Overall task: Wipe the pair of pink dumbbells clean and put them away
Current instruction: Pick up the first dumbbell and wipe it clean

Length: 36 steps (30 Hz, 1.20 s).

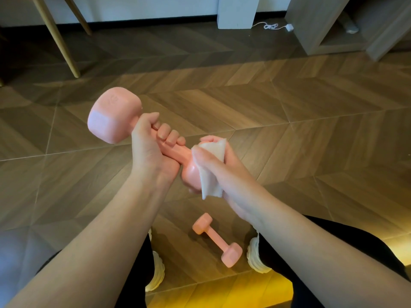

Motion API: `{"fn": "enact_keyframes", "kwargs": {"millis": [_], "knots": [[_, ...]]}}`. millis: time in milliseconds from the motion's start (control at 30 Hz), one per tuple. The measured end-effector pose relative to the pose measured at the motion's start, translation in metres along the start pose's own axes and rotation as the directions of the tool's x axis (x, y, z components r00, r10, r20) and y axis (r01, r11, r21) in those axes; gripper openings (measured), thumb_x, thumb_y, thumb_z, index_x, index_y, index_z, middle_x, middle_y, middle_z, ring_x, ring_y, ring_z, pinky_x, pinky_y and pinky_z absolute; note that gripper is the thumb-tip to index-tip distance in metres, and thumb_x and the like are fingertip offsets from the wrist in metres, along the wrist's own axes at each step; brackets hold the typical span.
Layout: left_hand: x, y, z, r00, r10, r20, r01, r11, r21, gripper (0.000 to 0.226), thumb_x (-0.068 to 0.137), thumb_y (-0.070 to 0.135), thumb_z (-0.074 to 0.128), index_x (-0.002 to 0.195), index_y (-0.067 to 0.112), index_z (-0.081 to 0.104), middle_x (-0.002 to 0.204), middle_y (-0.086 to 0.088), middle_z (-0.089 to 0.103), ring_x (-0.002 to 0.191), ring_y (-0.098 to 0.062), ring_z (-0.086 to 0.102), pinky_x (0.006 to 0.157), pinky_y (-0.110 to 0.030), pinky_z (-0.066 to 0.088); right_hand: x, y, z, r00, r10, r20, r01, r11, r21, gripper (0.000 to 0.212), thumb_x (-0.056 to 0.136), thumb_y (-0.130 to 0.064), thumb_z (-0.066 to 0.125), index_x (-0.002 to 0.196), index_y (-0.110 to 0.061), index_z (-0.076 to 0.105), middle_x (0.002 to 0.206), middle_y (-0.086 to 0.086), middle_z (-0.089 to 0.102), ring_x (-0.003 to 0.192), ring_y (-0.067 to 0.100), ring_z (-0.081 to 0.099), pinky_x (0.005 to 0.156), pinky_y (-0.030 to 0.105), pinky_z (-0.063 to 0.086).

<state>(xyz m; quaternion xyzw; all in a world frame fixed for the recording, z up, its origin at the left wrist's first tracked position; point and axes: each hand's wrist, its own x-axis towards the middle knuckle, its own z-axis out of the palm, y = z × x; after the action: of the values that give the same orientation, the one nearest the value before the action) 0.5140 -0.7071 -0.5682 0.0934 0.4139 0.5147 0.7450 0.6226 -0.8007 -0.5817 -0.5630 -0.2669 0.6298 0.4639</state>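
Here's the first pink dumbbell (pixel 113 116) up off the ground, bar locked in the left hand (pixel 151 152), fingers wrapped right round it, the far head poking out beyond the knuckles. The right hand (pixel 235 181) is closed on a white cloth (pixel 211 185), thumb pinning it against the near head, just beside the left palm. So this looks like the wiping step, working that near head. To do it well, I'd say grip the bar firmly with the left so the weight can't roll, cup the cloth round the whole head and twist. Then run it up the bar, which means shifting the left grip, since those fingers cover handle that needs cleaning too. Turning the dumbbell end for end would bring the far head to the cloth. A loose corner hangs below the right hand, and bunching it up should give better pressure. Now the count. There are two pink dumbbells in all, this one held and the second dumbbell (pixel 216 240) lying on the wooden floor (pixel 289 130) below the right wrist, touched by neither hand. One cloth. Two hands, both busy. Two white shoes (pixel 258 258), one either side of the floor dumbbell. Well beyond the hands there's one shelf unit (pixel 315 25).
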Motion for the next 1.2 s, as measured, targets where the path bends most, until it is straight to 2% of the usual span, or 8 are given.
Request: {"fn": "enact_keyframes", "kwargs": {"millis": [133,233,400,500,633,833,1067,1200], "knots": [[0.0,0.003,0.002,0.999,0.025,0.029,-0.025,1.0,-0.009,0.036,0.091,0.017,0.048,0.059,0.022,0.032,0.048,0.007,0.024,0.041,-0.012,0.024,0.043,-0.023,0.033,-0.002,-0.009,-0.008,0.983,0.145,0.11,-0.151,0.987,0.055,0.038,0.094,-0.048,0.059,0.126,-0.028,0.053,0.123,0.015,0.065,0.107,0.034,0.068,0.085,0.054,0.058],[0.0,0.004,0.001,1.0,0.024,0.017,-0.023,0.999,-0.04,0.035,0.091,0.017,0.047,0.061,0.023,0.031,0.048,0.008,0.024,0.041,-0.011,0.023,0.043,-0.022,0.032,-0.005,-0.01,-0.015,0.963,0.137,0.23,-0.167,0.979,0.114,0.04,0.095,-0.027,0.062,0.132,-0.02,0.048,0.131,0.026,0.057,0.102,0.038,0.066,0.089,0.054,0.057],[-0.001,-0.001,0.0,0.999,0.032,0.024,-0.032,0.999,-0.012,0.039,0.091,0.017,0.047,0.054,0.023,0.033,0.048,0.008,0.024,0.041,-0.011,0.023,0.043,-0.022,0.033,-0.002,-0.001,-0.007,0.991,0.086,0.102,-0.089,0.996,0.026,0.049,0.082,-0.031,0.078,0.124,-0.03,0.051,0.124,0.014,0.063,0.109,0.038,0.067,0.085,0.048,0.058],[0.001,-0.002,0.002,0.999,0.031,0.025,-0.031,0.999,-0.013,0.036,0.091,0.016,0.049,0.058,0.022,0.035,0.049,0.007,0.027,0.042,-0.011,0.027,0.047,-0.024,0.036,0.0,-0.001,-0.004,0.996,0.07,0.049,-0.072,0.997,0.031,0.037,0.087,-0.051,0.068,0.119,-0.036,0.055,0.118,0.009,0.068,0.106,0.032,0.069,0.082,0.044,0.059],[0.005,-0.001,0.0,1.0,0.006,-0.027,-0.007,1.0,-0.004,0.028,0.089,0.02,0.059,0.066,0.02,0.042,0.054,0.005,0.044,0.046,-0.012,0.046,0.058,-0.024,0.048,0.001,-0.002,-0.01,0.997,0.038,0.068,-0.042,0.997,0.061,0.041,0.092,-0.041,0.063,0.129,-0.033,0.05,0.127,0.011,0.062,0.115,0.032,0.063,0.084,0.046,0.059],[0.004,0.001,-0.003,0.997,-0.015,-0.072,0.011,0.998,-0.06,0.034,0.091,0.021,0.055,0.064,0.021,0.035,0.05,0.007,0.027,0.04,-0.011,0.028,0.045,-0.022,0.035,0.001,0.001,-0.004,1.0,0.024,0.005,-0.024,1.0,0.002,0.049,0.079,-0.047,0.073,0.123,-0.04,0.053,0.117,-0.005,0.065,0.112,0.022,0.064,0.092,0.054,0.055],[0.004,0.009,-0.002,0.999,0.001,-0.054,-0.005,0.997,-0.082,0.034,0.088,0.017,0.052,0.058,0.021,0.036,0.05,0.007,0.026,0.042,-0.012,0.025,0.045,-0.022,0.033,0.002,-0.008,-0.015,0.954,0.148,0.262,-0.212,0.949,0.234,0.051,0.087,-0.025,0.07,0.134,-0.018,0.051,0.133,0.021,0.059,0.116,0.036,0.063,0.085,0.047,0.057],[0.0,0.005,-0.001,1.0,0.002,-0.017,-0.003,1.0,-0.03,0.035,0.089,0.017,0.051,0.058,0.021,0.035,0.049,0.007,0.024,0.041,-0.012,0.024,0.044,-0.022,0.033,0.002,-0.002,-0.006,0.983,0.146,0.112,-0.16,0.979,0.128,0.054,0.077,-0.034,0.078,0.125,-0.026,0.054,0.12,0.011,0.066,0.109,0.029,0.067,0.083,0.046,0.06]]}}
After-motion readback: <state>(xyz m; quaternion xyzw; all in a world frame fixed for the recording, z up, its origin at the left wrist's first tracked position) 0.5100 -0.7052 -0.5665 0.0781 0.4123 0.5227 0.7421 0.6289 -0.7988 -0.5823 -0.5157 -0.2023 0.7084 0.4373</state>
